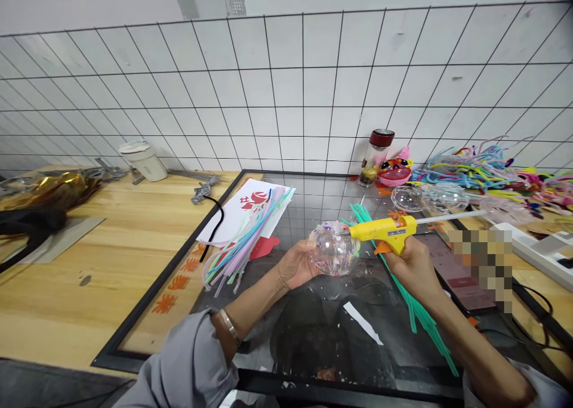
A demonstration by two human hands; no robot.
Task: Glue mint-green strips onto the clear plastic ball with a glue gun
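My left hand (299, 266) is closed around the left side of a clear plastic ball (333, 250) with coloured bits around its rim. In my right hand (412, 263) is a yellow hot glue gun (385, 230), its handle gripped and its orange trigger under the fingers. The gun's nozzle points left and meets the upper right part of the ball; whether it touches, I cannot tell. A long translucent glue stick (447, 217) juts from the gun's back end. Beneath my right wrist lie green pipe cleaners (414, 309).
Pastel pipe cleaners (244, 241) lie across white paper (233, 208) on the left. Behind stand a lidded jar (373, 160) and a pink figure (394, 170). Clear plastic shells (445, 198), a phone (456, 271) and a white power strip (532, 253) sit right. A paper strip (362, 323) lies in front.
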